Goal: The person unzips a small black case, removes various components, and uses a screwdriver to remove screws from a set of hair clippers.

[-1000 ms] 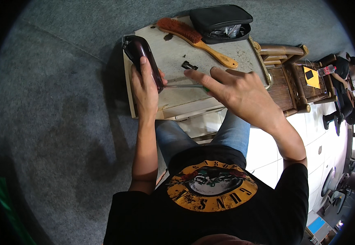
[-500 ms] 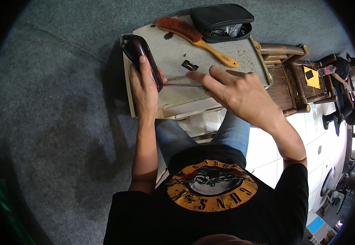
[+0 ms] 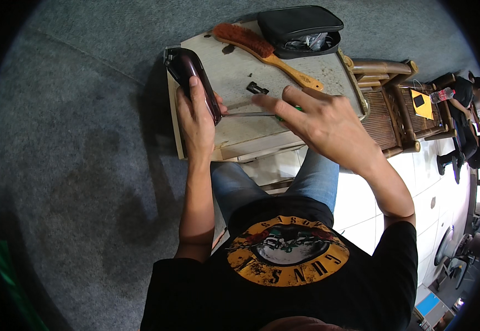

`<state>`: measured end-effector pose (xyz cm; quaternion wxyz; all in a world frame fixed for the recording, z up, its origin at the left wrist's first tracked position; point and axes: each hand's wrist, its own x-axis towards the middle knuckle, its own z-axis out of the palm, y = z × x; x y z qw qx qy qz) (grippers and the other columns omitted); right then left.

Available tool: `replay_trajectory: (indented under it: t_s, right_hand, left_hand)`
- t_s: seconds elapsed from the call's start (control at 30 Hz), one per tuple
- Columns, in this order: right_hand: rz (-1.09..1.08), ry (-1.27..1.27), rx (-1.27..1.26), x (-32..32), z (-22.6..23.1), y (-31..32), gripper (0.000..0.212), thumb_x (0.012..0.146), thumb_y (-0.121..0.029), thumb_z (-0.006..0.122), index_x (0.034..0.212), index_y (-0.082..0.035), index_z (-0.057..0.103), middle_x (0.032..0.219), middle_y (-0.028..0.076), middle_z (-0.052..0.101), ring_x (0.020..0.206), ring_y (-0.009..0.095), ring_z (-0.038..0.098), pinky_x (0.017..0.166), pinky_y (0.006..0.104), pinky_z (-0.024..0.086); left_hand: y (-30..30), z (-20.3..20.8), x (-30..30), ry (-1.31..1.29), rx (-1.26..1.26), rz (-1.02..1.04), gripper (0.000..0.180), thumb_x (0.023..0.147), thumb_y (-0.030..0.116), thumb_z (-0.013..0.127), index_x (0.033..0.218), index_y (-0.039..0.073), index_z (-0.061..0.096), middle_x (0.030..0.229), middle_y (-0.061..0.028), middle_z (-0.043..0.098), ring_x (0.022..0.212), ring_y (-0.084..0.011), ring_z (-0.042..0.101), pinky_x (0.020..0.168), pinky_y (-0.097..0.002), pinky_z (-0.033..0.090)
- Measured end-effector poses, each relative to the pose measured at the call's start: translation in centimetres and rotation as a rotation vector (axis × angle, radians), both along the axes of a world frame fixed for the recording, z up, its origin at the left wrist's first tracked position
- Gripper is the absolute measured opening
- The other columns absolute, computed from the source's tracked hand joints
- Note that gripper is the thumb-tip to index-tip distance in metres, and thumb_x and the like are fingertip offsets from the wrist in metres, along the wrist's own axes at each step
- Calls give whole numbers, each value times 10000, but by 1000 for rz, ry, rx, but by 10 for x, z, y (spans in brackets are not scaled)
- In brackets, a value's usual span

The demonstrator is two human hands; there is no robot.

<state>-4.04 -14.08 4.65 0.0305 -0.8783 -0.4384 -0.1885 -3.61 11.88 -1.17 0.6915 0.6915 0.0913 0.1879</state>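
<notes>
My left hand [image 3: 198, 113] is closed round a dark maroon hair clipper [image 3: 191, 70], its metal blade end pointing up and away from me. A screwdriver [image 3: 251, 115] with a thin metal shaft and a green handle reaches the clipper's lower end with its tip. The handle is in my right hand [image 3: 320, 121], mostly hidden by the fingers; the index finger stretches out along it. Just beyond that fingertip, a small black part [image 3: 257, 88] lies on the pale wooden tabletop [image 3: 234, 77].
A wooden-handled brush [image 3: 273, 55] with reddish bristles lies across the table's far side. Behind it stands an open black zip case [image 3: 300, 30] with things inside. Bamboo chairs [image 3: 378, 116] adjoin at right, one bearing a yellow envelope [image 3: 422, 105] and a bottle [image 3: 442, 95]. A person [image 3: 463, 110] sits beyond.
Almost nothing differs. My right hand's fingers have shifted slightly on the screwdriver handle, while the clipper stays in my left hand with the tip at its end.
</notes>
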Motion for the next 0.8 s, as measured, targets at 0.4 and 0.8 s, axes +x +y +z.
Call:
replay_trajectory:
  t_s: [0.4, 0.8]
  right_hand:
    - [-17, -69, -2, 1, -3, 1, 746, 1011, -155, 715, 1699, -323, 483, 990, 23, 709, 901, 198, 762, 653, 306, 631]
    - [-21, -74, 27, 2, -7, 0, 824, 927, -67, 726, 1681, -326, 517, 963, 19, 694, 923, 205, 757, 665, 295, 628]
  left_hand:
    - [2, 0, -1, 20, 3, -15, 531, 1186, 561, 494, 1230, 41, 589, 847, -54, 648, 683, -132, 659, 659, -294, 575]
    - [0, 0, 0, 8, 30, 6, 598, 1176, 595, 487, 1220, 3, 559, 806, -82, 640, 653, -155, 668, 636, -307, 580]
